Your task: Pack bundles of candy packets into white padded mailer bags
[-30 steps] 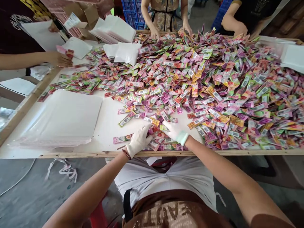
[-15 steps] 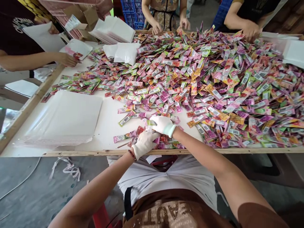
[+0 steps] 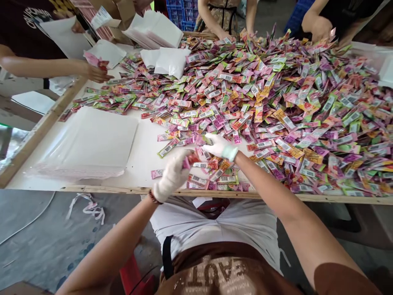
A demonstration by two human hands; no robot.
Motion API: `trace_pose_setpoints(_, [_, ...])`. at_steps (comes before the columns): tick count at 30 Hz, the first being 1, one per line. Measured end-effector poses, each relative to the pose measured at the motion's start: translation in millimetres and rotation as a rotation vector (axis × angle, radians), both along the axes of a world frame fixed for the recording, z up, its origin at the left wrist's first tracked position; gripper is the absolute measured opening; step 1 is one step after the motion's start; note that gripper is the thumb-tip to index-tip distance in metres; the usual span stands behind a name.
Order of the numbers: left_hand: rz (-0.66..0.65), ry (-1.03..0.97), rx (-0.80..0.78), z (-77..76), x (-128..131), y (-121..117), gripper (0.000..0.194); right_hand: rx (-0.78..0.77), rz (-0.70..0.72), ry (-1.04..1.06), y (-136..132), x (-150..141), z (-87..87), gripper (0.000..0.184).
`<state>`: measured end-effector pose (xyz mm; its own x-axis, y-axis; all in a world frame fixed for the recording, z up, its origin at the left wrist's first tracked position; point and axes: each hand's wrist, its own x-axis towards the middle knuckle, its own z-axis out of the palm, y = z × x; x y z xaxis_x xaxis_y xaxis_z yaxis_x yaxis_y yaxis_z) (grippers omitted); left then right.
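My left hand (image 3: 173, 175), in a white glove, is closed around red and purple sachets (image 3: 190, 159) just above the table's near side. Its fingers are partly blurred, and how many sachets it holds is hidden. To its right, my right hand (image 3: 220, 146), gloved too, has its fingers apart at the near edge of the sachet heap (image 3: 245, 98). Its fingertips touch or nearly touch a pink and green sachet (image 3: 201, 140). Between my hands and the table edge lie several loose sachets (image 3: 205, 164), printed with barcodes.
A stack of white pouches (image 3: 92, 139) lies on the left of the table. Further white bags (image 3: 172, 61) rest against the heap. A wooden rim (image 3: 123, 189) edges the table. Co-workers' hands (image 3: 95, 71) work at the left and far sides. Blue crates (image 3: 184, 12) stand behind.
My left hand has moved left and up, away from my right hand, carrying sachets. My right hand has shifted slightly up and its fingers have spread. The view has shifted slightly.
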<state>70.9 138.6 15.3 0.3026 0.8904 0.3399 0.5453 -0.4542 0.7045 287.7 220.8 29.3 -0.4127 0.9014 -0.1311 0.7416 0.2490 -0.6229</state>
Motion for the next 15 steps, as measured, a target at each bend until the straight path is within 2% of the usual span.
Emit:
trace_pose_setpoints(2, [0.102,0.014,-0.064,10.8,-23.9,9.7,0.020,-0.018,-0.020,0.036,-9.2,13.2,8.6,0.017])
trace_pose_setpoints(4, [0.160,0.124,-0.136,12.3,-46.8,16.6,0.022,-0.040,-0.014,-0.028,-19.7,15.8,10.6,0.022])
trace_pose_setpoints(9, [0.127,0.466,-0.326,-15.2,-81.3,16.9,0.035,-0.060,0.079,-0.343,-40.4,-12.1,-9.1,0.046])
trace_pose_setpoints(12, [0.163,0.561,-0.289,-25.3,-87.0,13.9,0.033,-0.042,0.138,-0.416,-42.4,-26.2,-17.9,0.036])
trace_pose_setpoints(15, [0.160,0.480,-0.199,-17.7,-84.2,10.3,0.017,-0.030,0.178,-0.393,-37.6,-19.1,-13.5,0.019])
